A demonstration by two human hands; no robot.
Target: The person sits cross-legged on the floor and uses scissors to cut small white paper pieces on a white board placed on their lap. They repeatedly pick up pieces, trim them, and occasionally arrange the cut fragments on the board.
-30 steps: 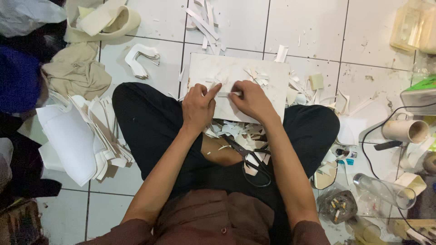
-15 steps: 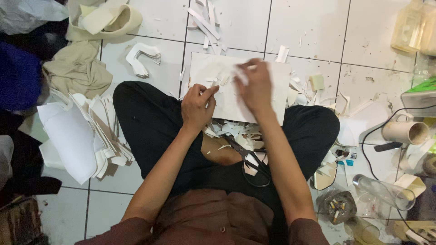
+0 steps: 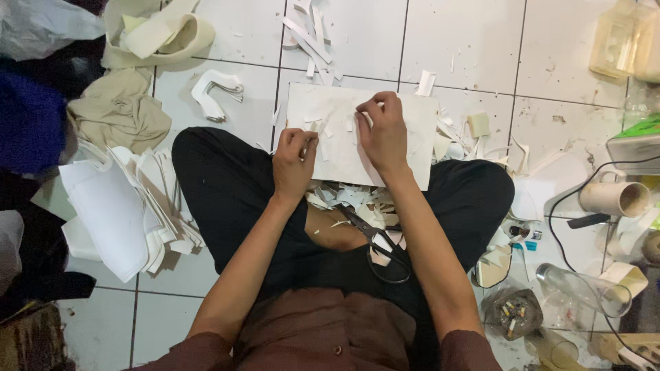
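Note:
I sit cross-legged on a white tiled floor with a white board [image 3: 419, 148] laid before my legs. My left hand [image 3: 294, 161] presses on the board's near left part, fingers curled on small white paper strips [image 3: 323, 141]. My right hand [image 3: 383, 134] rests higher on the board, fingertips pinching a small white piece near its middle. Black scissors [image 3: 378, 244] lie in my lap among white paper scraps [image 3: 344, 196].
A stack of white and tan cut sheets [image 3: 130, 206] lies left, beige cloth [image 3: 120, 117] beyond it. Long paper offcuts [image 3: 309, 31] lie ahead. On the right stand a tape roll [image 3: 615, 198], a black cable [image 3: 570, 199], a clear glass [image 3: 584, 288] and an ashtray [image 3: 512, 312].
My right hand moved away from my left hand and up the board, then settled near its middle. My left hand stayed almost in place.

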